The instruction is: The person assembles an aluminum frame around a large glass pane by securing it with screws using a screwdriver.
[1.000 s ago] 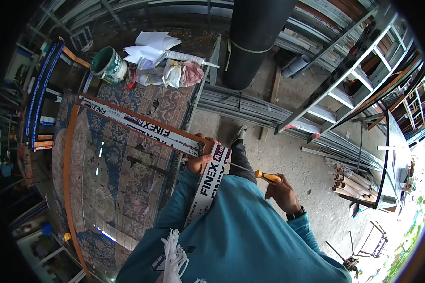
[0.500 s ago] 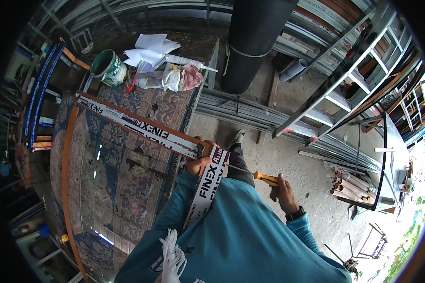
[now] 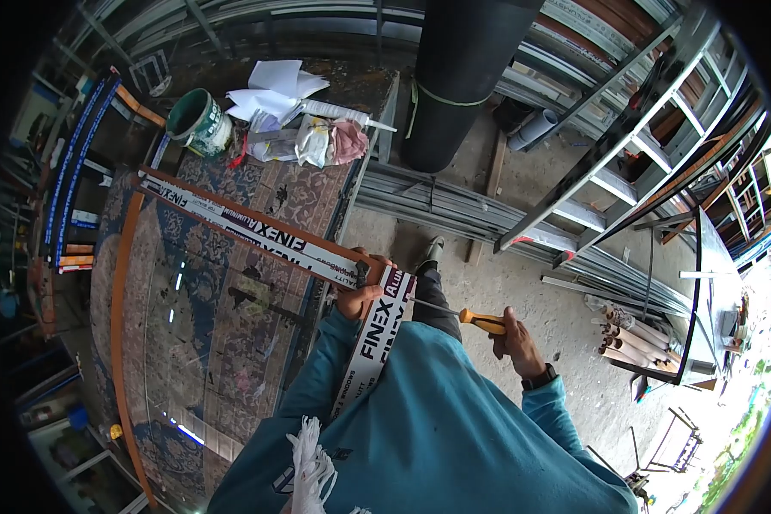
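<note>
A brown aluminium frame, partly covered in printed white FINEX tape, lies over the table with one corner at its near edge. My left hand is closed around that corner, where the long bar meets the taped end bar running down against my body. In my right hand is a screwdriver with a yellow handle. Its shaft points left, and the tip reaches the outer side of the end bar near the corner. Whether a screw sits at the tip is too small to tell.
The patterned cloth-covered table holds a paint bucket, white papers, a sealant tube and crumpled rags. A black roll stands behind. A ladder leans at the right, near metal bars and rolled tubes.
My right hand and the screwdriver have shifted very slightly, with the wrist turned a little. The left hand and the frame stay in place.
</note>
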`<state>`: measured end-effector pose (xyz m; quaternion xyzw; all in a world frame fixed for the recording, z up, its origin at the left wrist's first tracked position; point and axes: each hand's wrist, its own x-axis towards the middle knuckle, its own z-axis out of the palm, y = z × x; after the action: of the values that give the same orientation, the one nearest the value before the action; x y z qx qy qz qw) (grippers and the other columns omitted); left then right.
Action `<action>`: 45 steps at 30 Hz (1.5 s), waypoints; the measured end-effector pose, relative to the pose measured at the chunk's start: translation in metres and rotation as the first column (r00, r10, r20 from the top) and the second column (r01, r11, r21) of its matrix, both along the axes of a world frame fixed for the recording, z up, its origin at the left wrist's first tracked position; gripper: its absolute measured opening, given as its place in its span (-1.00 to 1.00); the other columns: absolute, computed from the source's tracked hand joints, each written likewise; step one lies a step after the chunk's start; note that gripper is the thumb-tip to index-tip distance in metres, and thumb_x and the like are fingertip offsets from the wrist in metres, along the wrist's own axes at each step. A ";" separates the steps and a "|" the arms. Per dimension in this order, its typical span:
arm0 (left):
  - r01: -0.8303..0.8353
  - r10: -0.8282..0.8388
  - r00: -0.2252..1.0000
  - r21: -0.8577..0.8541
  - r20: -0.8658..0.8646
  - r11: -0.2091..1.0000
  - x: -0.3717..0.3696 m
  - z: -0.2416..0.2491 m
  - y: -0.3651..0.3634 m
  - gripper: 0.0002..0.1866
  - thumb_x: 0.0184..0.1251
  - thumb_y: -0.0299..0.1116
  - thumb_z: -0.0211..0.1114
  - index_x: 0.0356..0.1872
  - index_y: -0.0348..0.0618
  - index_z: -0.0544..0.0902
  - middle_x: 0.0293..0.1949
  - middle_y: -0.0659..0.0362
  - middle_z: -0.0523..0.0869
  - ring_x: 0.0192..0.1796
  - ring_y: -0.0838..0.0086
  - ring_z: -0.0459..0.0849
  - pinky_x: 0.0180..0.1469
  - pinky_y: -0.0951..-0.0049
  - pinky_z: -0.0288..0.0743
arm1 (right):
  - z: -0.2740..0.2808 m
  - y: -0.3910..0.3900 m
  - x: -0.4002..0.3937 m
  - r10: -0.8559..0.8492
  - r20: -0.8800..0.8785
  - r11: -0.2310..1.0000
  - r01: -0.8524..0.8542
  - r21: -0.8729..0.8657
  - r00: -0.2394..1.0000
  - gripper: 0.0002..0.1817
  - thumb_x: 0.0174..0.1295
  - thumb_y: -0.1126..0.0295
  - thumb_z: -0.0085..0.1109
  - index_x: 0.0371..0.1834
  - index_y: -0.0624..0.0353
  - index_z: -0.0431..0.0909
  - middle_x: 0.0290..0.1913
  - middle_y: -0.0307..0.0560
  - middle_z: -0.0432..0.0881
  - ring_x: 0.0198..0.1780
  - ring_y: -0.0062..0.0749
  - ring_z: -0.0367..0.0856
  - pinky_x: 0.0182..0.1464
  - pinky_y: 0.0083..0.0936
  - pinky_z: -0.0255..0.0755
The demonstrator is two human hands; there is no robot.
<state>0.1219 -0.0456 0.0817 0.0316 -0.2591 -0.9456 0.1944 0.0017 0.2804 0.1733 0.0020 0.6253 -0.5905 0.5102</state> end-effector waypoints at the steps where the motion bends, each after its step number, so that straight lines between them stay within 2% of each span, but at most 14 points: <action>1: -0.002 0.002 1.000 0.006 0.005 1.000 0.001 -0.001 0.000 -0.33 -0.05 -0.76 0.20 0.15 -0.02 0.26 0.03 -0.04 0.53 0.23 0.12 0.52 0.30 0.01 0.48 | 0.001 -0.003 0.004 -0.046 0.020 0.999 0.046 -0.014 0.999 -0.41 0.49 -0.12 -0.21 -0.07 0.29 0.47 -0.46 -0.13 0.53 -0.42 -0.45 0.50 -0.28 -0.49 0.39; 4: -0.012 0.012 1.000 0.007 0.005 1.000 -0.001 0.002 0.000 -0.32 -0.05 -0.76 0.18 0.15 -0.02 0.26 0.02 -0.04 0.53 0.23 0.12 0.51 0.32 0.01 0.45 | 0.014 -0.026 0.016 -0.310 0.112 0.948 0.316 -0.037 0.944 -0.41 0.49 -0.13 -0.19 -0.05 0.28 0.46 -0.48 -0.14 0.53 -0.46 -0.47 0.48 -0.31 -0.50 0.38; 8: -0.011 0.011 1.000 -0.014 0.006 1.000 0.000 0.002 -0.001 -0.33 -0.04 -0.76 0.17 0.15 -0.02 0.26 0.02 -0.03 0.53 0.23 0.11 0.51 0.33 0.00 0.44 | 0.006 -0.007 0.004 0.159 -0.067 0.966 -0.141 0.215 0.985 -0.45 0.50 -0.08 -0.18 0.02 0.29 0.42 -0.42 -0.08 0.55 -0.42 -0.43 0.50 -0.29 -0.44 0.41; 11: -0.013 0.013 1.000 0.002 -0.004 1.000 -0.001 -0.002 -0.001 -0.33 -0.04 -0.76 0.17 0.16 -0.02 0.26 0.03 -0.03 0.53 0.23 0.12 0.50 0.33 0.00 0.44 | 0.000 -0.019 0.019 -0.273 0.019 0.958 0.273 -0.089 0.962 -0.41 0.50 -0.12 -0.22 -0.01 0.29 0.44 -0.43 -0.07 0.54 -0.47 -0.44 0.48 -0.36 -0.45 0.40; 14: -0.011 0.011 1.000 0.001 -0.005 1.000 -0.002 0.002 -0.001 -0.33 -0.04 -0.76 0.17 0.16 -0.02 0.26 0.03 -0.03 0.53 0.24 0.12 0.49 0.33 0.01 0.45 | -0.009 -0.001 0.008 -0.087 0.009 0.989 0.088 -0.119 0.996 -0.42 0.50 -0.11 -0.21 0.01 0.29 0.44 -0.39 -0.05 0.56 -0.43 -0.41 0.51 -0.30 -0.42 0.43; 16: -0.011 0.011 1.000 0.000 -0.018 1.000 -0.002 0.000 0.001 -0.33 -0.04 -0.76 0.17 0.16 -0.02 0.26 0.03 -0.04 0.53 0.25 0.12 0.49 0.32 0.01 0.45 | 0.000 -0.002 0.002 0.121 -0.019 0.980 -0.116 0.161 0.993 -0.44 0.52 -0.07 -0.24 0.02 0.30 0.43 -0.31 -0.02 0.56 -0.36 -0.38 0.54 -0.26 -0.39 0.45; 17: -0.009 0.009 1.000 -0.013 -0.012 1.000 -0.002 -0.002 -0.001 -0.33 -0.03 -0.76 0.17 0.16 -0.02 0.26 0.03 -0.03 0.53 0.25 0.12 0.49 0.32 0.01 0.46 | -0.002 -0.014 0.013 -0.097 0.051 0.991 0.102 -0.085 0.994 -0.42 0.50 -0.10 -0.24 0.01 0.29 0.44 -0.34 -0.03 0.55 -0.39 -0.40 0.52 -0.25 -0.41 0.44; 20: -0.019 0.019 1.000 -0.018 -0.003 1.000 -0.002 0.005 0.001 -0.33 -0.03 -0.76 0.17 0.17 -0.02 0.26 0.03 -0.03 0.53 0.24 0.11 0.50 0.31 0.01 0.47 | -0.013 -0.006 0.013 -0.120 0.113 0.982 0.135 -0.135 0.986 -0.41 0.49 -0.13 -0.24 0.00 0.26 0.45 -0.35 -0.05 0.54 -0.37 -0.40 0.52 -0.24 -0.41 0.44; 24: -0.011 0.011 1.000 -0.003 0.002 1.000 -0.001 0.006 0.002 -0.32 -0.03 -0.76 0.17 0.17 -0.01 0.26 0.03 -0.03 0.53 0.24 0.10 0.50 0.30 0.00 0.46 | -0.028 0.010 0.009 0.143 0.077 0.978 -0.153 0.144 0.987 -0.47 0.48 -0.10 -0.18 0.02 0.22 0.41 -0.33 -0.07 0.54 -0.32 -0.36 0.54 -0.16 -0.37 0.45; 26: -0.007 0.007 1.000 -0.011 0.002 1.000 0.000 -0.002 0.000 -0.32 -0.03 -0.76 0.16 0.18 -0.01 0.26 0.03 -0.03 0.53 0.24 0.10 0.50 0.31 0.00 0.46 | -0.031 0.001 0.020 -0.047 0.347 0.979 0.111 -0.168 0.937 -0.50 0.49 -0.07 -0.20 0.04 0.19 0.39 -0.32 -0.11 0.51 -0.29 -0.36 0.52 -0.13 -0.35 0.45; 32: -0.001 0.002 1.000 -0.046 0.003 0.999 0.002 0.000 0.000 -0.33 -0.02 -0.74 0.14 0.19 -0.01 0.26 0.04 -0.04 0.51 0.24 0.11 0.49 0.32 0.01 0.45 | 0.013 0.005 0.024 0.075 0.137 0.980 -0.047 -0.192 0.988 -0.53 0.45 -0.04 -0.04 -0.01 0.22 0.38 -0.32 -0.15 0.46 -0.28 -0.43 0.50 -0.11 -0.39 0.45; 35: 0.001 -0.001 1.000 -0.051 -0.015 0.999 0.000 -0.002 0.001 -0.33 -0.01 -0.73 0.13 0.19 0.00 0.26 0.06 -0.05 0.50 0.25 0.11 0.48 0.33 0.02 0.45 | 0.036 -0.009 0.011 0.039 -0.276 0.999 -0.048 -0.026 0.960 -0.50 0.49 -0.05 -0.14 0.01 0.28 0.35 -0.46 -0.14 0.45 -0.45 -0.48 0.48 -0.36 -0.49 0.40; 40: -0.016 0.016 1.000 0.005 -0.013 1.000 -0.002 -0.001 0.004 -0.33 -0.01 -0.73 0.12 0.20 0.00 0.25 0.06 -0.05 0.49 0.26 0.11 0.47 0.32 0.03 0.45 | -0.002 -0.007 0.009 0.204 -0.121 0.943 -0.161 0.290 0.972 -0.19 0.44 -0.31 -0.41 -0.38 0.26 0.57 -0.49 -0.09 0.57 -0.55 -0.44 0.45 -0.37 -0.46 0.39; 45: -0.027 0.027 1.000 -0.005 -0.004 1.000 -0.002 -0.003 0.002 -0.32 -0.02 -0.75 0.13 0.19 -0.01 0.25 0.03 -0.04 0.49 0.23 0.11 0.49 0.30 0.02 0.47 | 0.007 -0.018 0.041 -0.282 0.223 0.955 0.294 -0.021 0.933 -0.31 0.48 -0.21 -0.33 -0.11 0.31 0.49 -0.45 -0.15 0.51 -0.39 -0.44 0.54 -0.25 -0.47 0.47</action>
<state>0.1201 -0.0434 0.0783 0.0325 -0.2607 -0.9423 0.2078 0.0425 0.2623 0.1798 0.1445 0.5423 -0.6719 0.4832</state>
